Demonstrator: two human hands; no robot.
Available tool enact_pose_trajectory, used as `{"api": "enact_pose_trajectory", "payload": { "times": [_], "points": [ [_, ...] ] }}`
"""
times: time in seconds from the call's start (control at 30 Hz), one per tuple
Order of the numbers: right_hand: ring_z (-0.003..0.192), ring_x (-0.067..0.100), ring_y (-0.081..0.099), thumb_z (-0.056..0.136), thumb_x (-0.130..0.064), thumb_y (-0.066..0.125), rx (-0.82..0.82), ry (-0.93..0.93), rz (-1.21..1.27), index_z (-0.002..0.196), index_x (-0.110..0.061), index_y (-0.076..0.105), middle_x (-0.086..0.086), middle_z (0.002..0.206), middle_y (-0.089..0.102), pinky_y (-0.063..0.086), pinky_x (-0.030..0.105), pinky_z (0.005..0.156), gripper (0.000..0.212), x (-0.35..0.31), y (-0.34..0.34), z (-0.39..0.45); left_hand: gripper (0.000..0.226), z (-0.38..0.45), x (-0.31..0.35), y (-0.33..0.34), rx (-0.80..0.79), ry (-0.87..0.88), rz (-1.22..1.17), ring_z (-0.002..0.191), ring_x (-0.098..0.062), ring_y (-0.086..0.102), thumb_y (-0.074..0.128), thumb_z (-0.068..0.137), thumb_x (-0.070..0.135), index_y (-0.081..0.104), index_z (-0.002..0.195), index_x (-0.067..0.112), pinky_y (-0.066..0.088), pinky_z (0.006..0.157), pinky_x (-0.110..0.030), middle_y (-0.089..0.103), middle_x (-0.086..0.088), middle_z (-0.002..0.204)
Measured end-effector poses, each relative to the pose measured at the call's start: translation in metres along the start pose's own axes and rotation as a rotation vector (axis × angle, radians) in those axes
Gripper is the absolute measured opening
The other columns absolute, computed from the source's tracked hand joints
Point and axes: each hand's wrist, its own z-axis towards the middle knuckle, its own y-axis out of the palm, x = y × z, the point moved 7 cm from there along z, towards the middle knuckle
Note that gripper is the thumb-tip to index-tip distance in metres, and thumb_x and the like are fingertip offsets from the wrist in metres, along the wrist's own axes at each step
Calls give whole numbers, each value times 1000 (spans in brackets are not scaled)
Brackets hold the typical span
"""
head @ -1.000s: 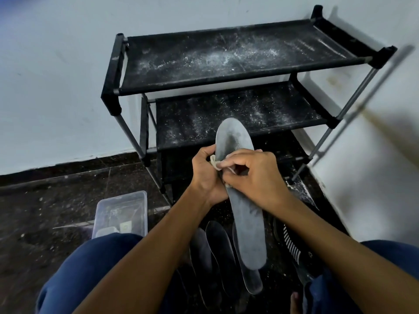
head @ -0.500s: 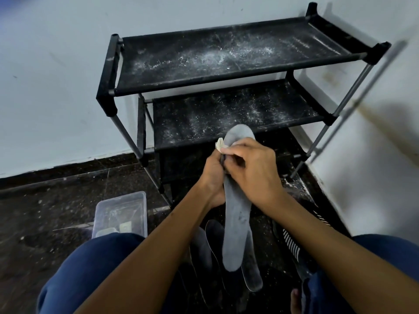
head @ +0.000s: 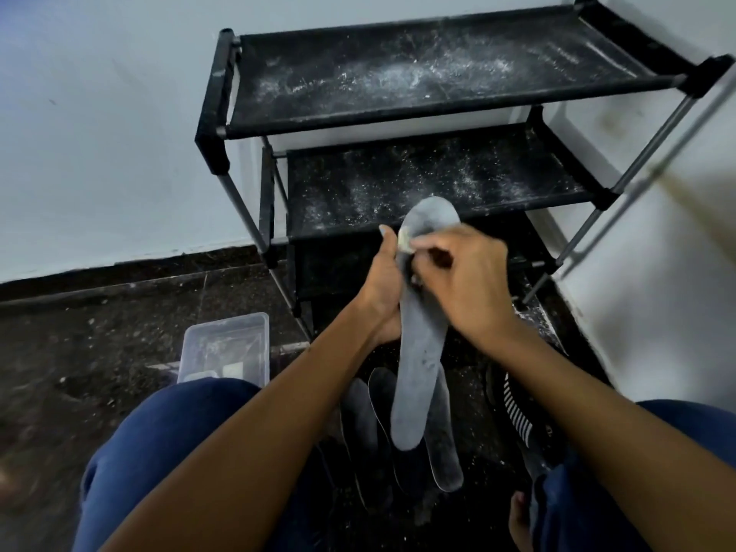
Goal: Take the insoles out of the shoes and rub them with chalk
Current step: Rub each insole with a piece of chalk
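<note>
I hold a grey insole [head: 420, 352] upright in front of me, its toe end up. My left hand [head: 384, 288] grips it from the left edge near the upper half. My right hand [head: 470, 284] pinches a small white piece of chalk [head: 404, 241] against the insole's upper face. Several more grey insoles [head: 444, 444] lie on the dark floor between my knees. A black shoe with white stripes [head: 513, 408] sits on the floor at the right, partly hidden by my right arm.
A black two-shelf shoe rack [head: 398, 109] dusted with white powder stands against the wall ahead. A clear plastic box [head: 223, 348] sits on the floor by my left knee. White walls close in at the back and right.
The insole has dropped lower in my left hand's grip. My right hand slid the chalk up toward the toe end, and the view shifted slightly.
</note>
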Motion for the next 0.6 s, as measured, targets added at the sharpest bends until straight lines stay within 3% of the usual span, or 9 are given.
{"api": "enact_pose_trajectory", "payload": {
  "times": [0.13,0.23,0.33,0.43,0.5,0.6],
  "points": [
    [75,20,63,81,-6,66,129,35,-86,94,-6,72,12,89,67,49,25,73,14,6,-15,11,85,-1,-11,5,-30,-34,76,89,-22,67,8,85,76,63,109,16,57,72,-32,73,-7,90],
    [76,17,65,80,-2,66,6,-21,2,93,-4,72,11,89,68,49,18,74,15,-9,9,-7,84,-2,1,-6,37,13,50,89,-23,67,11,87,74,68,101,14,56,78,-33,70,-11,90],
    [79,17,64,80,-1,66,-49,-57,5,96,-4,72,12,93,68,44,10,76,18,-9,7,0,87,-4,5,-8,-1,40,122,88,-23,66,7,86,75,74,92,19,55,77,-35,70,-11,89],
    [75,19,61,82,-4,65,50,-28,-109,98,-5,72,13,92,65,40,12,73,18,4,-10,16,84,-9,-6,-4,-73,0,282,83,-25,66,0,81,76,63,112,29,55,72,-41,72,-7,91],
    [76,15,60,82,-2,64,44,-38,-100,99,-4,71,10,92,65,39,6,74,18,0,-7,12,83,-11,-5,-2,-118,18,292,80,-21,70,-3,82,74,57,120,30,58,67,-38,74,-3,88],
    [80,10,59,81,1,64,-54,-123,-5,99,-2,71,6,93,65,45,9,80,19,-17,13,-4,93,-15,5,-3,-113,34,232,87,-21,71,-1,76,81,72,98,28,59,72,-42,74,-7,90]
  ]
}}
